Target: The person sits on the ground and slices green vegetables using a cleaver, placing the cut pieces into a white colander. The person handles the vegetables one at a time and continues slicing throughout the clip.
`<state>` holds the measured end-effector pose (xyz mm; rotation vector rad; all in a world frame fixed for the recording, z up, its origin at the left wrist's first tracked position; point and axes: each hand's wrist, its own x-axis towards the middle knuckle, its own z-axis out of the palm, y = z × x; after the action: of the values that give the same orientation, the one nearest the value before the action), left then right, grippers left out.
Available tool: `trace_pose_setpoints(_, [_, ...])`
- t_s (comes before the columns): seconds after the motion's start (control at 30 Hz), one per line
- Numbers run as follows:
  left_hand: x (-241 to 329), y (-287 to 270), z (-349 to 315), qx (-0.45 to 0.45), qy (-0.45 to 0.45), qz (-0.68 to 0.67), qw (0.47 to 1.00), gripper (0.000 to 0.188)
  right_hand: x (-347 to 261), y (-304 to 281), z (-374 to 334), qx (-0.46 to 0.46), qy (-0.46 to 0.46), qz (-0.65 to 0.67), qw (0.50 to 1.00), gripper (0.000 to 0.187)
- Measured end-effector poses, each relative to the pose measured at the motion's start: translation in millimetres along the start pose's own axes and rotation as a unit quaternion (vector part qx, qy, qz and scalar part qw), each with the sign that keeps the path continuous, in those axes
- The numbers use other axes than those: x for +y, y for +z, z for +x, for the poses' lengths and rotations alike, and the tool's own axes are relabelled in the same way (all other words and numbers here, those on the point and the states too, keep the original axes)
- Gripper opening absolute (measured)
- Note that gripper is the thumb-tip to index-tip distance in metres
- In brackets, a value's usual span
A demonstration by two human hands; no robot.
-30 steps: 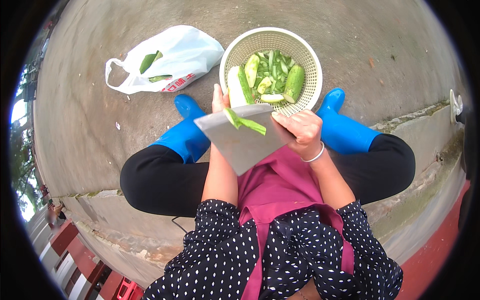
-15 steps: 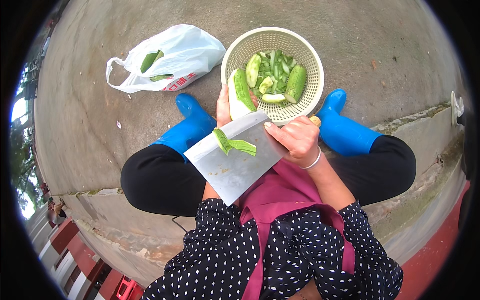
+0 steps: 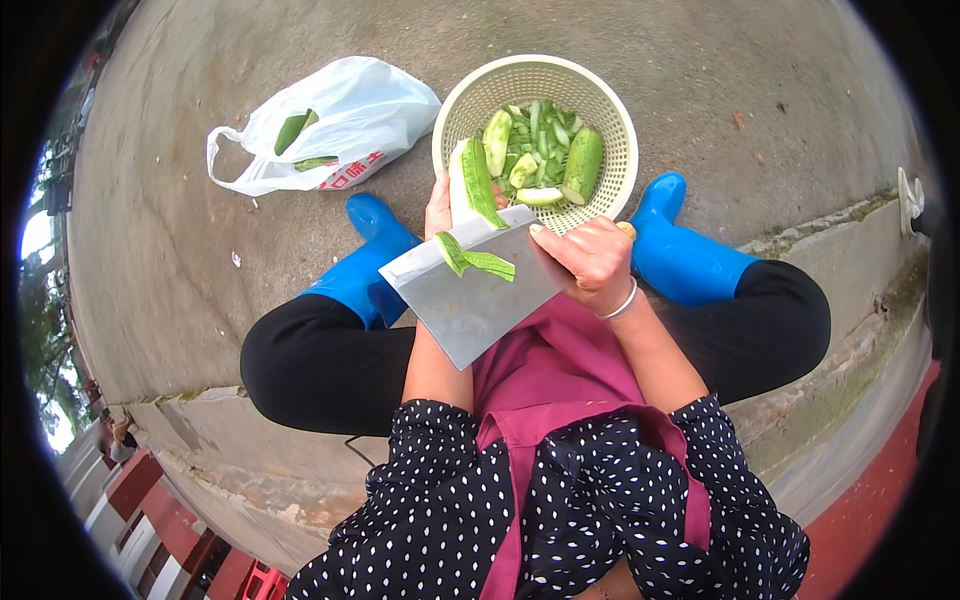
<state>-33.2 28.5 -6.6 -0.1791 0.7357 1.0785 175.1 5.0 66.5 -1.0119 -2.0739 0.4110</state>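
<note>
My left hand (image 3: 438,208) is wrapped round a thick, partly peeled cucumber (image 3: 478,178), pale where the skin is off and green along one side. In my right hand (image 3: 597,257) is a broad metal cleaver (image 3: 465,305), its handle mostly hidden by my fingers. The blade lies tilted across the cucumber's near end, with its edge at the green skin. A curled strip of green peel (image 3: 468,260) rests on the blade. Just beyond my hands stands a cream plastic basket (image 3: 628,150) holding green peelings, several pale peeled pieces and a green chunk (image 3: 583,166).
A white plastic bag (image 3: 365,110) with green vegetables inside lies on the concrete ground left of the basket. My blue boots (image 3: 372,255) stand either side of my hands. A low concrete ledge (image 3: 820,235) runs behind them, and red-and-white blocks (image 3: 150,510) are at lower left.
The cleaver has slid away from me along the cucumber, and a strip of skin is lifting at the blade. The curled peel still lies on it. The whole view has shifted slightly.
</note>
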Motion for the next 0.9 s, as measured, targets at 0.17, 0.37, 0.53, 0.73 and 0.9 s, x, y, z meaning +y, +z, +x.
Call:
trace_pose_setpoints(0.17, [-0.9, -17.6, 3.6, -0.057, 0.021, 0.006, 0.998, 0.053, 5.5, 6.0, -2.5, 0.019, 0.011, -0.022, 1.000, 0.024])
trace_pose_setpoints(0.37, [-6.1, -8.6, -7.3, -0.120, 0.016, -0.056, 0.991, 0.051, 20.7, 13.4, -13.9, 0.002, 0.052, -0.085, 0.995, 0.018])
trace_pose_setpoints(0.53, [-7.5, 9.7, -10.7, -0.134, 0.027, -0.081, 0.987, 0.047, 31.6, 16.2, -15.5, 0.051, 0.101, -0.093, 0.989, 0.008])
trace_pose_setpoints(0.73, [-12.8, 6.9, -11.8, -0.105, 0.038, -0.066, 0.992, 0.045, -7.3, -1.3, 2.3, -0.012, 0.007, 0.011, 1.000, 0.020])
trace_pose_setpoints(0.9, [-16.7, 10.7, -5.8, -0.095, 0.020, -0.060, 0.993, 0.045, -5.6, 3.3, 2.0, -0.002, 0.000, 0.007, 1.000, 0.022])
